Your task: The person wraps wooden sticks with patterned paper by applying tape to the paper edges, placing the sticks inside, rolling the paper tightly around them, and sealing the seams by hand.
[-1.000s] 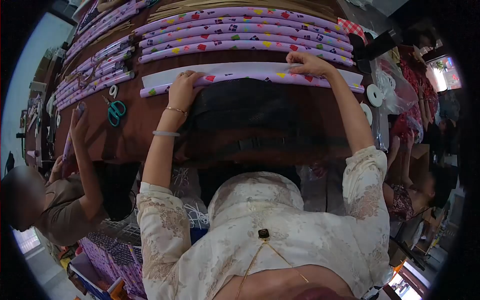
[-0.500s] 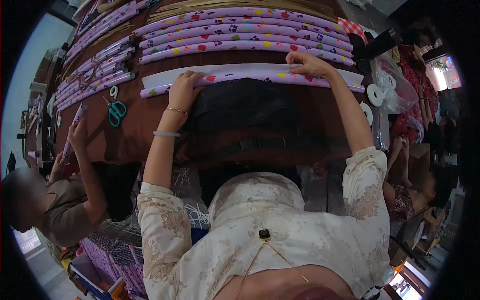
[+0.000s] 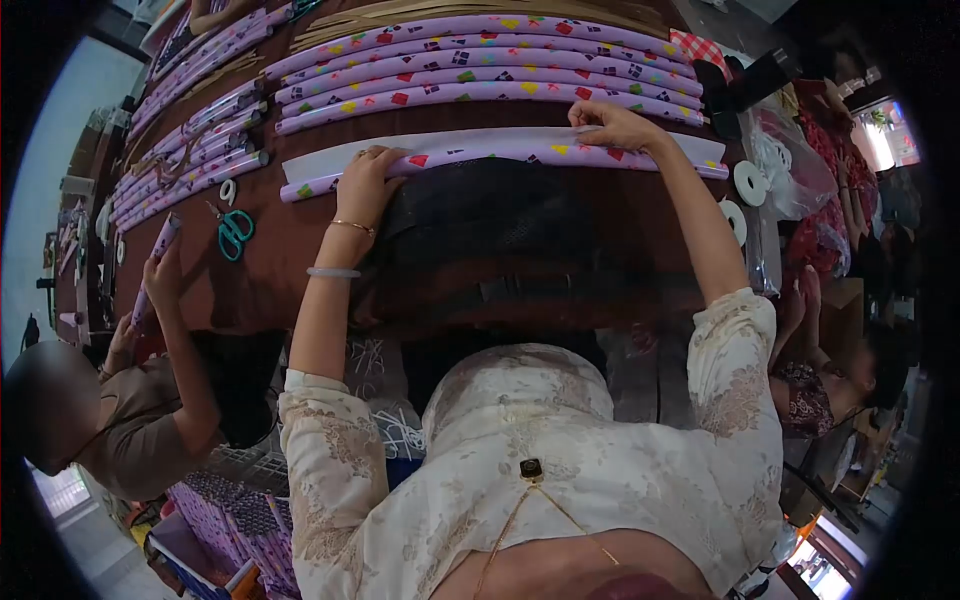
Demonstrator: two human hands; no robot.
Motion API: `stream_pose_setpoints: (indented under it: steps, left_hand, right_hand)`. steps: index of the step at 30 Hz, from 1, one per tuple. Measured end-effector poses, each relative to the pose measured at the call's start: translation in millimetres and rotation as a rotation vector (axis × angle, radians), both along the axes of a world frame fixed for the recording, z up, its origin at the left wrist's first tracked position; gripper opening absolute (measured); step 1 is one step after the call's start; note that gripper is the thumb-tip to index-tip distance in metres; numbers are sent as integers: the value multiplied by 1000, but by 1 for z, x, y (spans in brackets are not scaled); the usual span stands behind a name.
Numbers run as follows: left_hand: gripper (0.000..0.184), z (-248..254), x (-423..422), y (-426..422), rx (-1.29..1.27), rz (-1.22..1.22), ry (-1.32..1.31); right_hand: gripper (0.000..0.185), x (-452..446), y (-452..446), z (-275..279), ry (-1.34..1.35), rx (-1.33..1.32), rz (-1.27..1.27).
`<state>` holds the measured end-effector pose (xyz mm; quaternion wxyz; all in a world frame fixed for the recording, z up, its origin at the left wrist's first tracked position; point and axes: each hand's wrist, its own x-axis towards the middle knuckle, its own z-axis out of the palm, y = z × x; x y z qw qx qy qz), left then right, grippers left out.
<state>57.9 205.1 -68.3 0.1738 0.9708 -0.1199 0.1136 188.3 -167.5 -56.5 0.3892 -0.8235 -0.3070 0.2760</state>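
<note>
A lilac wrapping paper roll with colourful gift prints lies across the table in front of me. Its loose flap shows the white underside along the far side. My left hand is closed over the left part of the roll, fingers curled across the flap. Over the flap's far edge, right of the middle, is my right hand, its thumb and forefinger pinched together. Whatever sits between those fingertips is too small to make out. A black padded thing lies between my forearms, against the roll's near side.
Several finished rolls lie beyond, and more rolls at the left. Teal-handled scissors and a small tape ring are left of my arm. White tape rolls stand right. A co-worker holds a roll at left.
My hands stay nearly in place on the roll and flap, the right fingertips shifting only slightly. At left, the co-worker's roll has tilted a little. The view has shifted slightly.
</note>
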Motion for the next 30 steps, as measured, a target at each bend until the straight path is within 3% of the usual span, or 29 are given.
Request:
stream_pose_setpoints:
  steps: [11,19,26,30]
  left_hand:
    - [30,-3,1,1,-32,-14,-15]
    - [31,1,0,-1,-30,-12,11]
    - [33,1,-1,-1,-31,-21,-7]
    - [32,0,0,0,-22,-25,-10]
  right_hand:
    - [31,2,-10,9,-67,-46,-36]
    - [24,1,-15,10,148,4,-60]
    - [25,9,-19,5,51,-95,-48]
    - [26,4,-22,-3,122,144,-110]
